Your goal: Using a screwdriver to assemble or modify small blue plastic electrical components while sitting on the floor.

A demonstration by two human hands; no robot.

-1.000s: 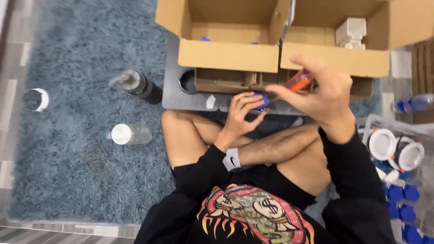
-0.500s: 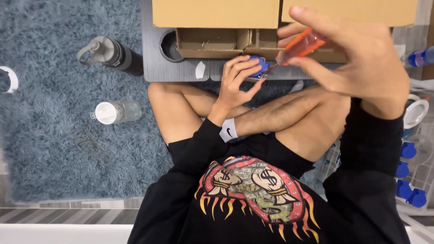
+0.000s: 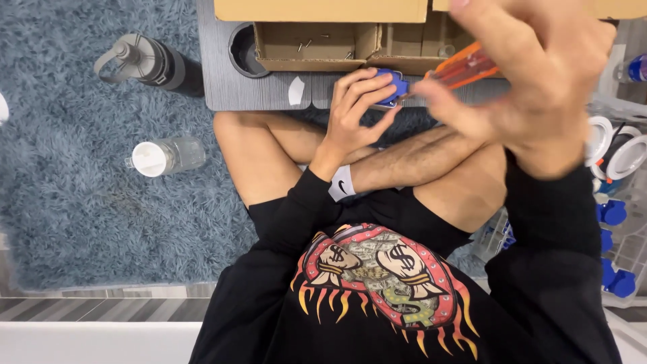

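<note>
My left hand grips a small blue part just above my crossed legs. My right hand, large and close to the camera, holds a screwdriver with an orange translucent handle; its tip points left into the blue part. Both hands are in front of a low grey lap tray that carries open cardboard boxes with several small screws inside.
A dark grey water bottle lies on the blue shaggy rug at upper left. A clear bottle with a white cap lies nearer. At right a clear bin holds blue parts and white-rimmed round pieces.
The view has tipped down and closer, so the boxes slid toward the top edge. My right hand with the screwdriver now looms larger; both hands stay together at the blue part.
</note>
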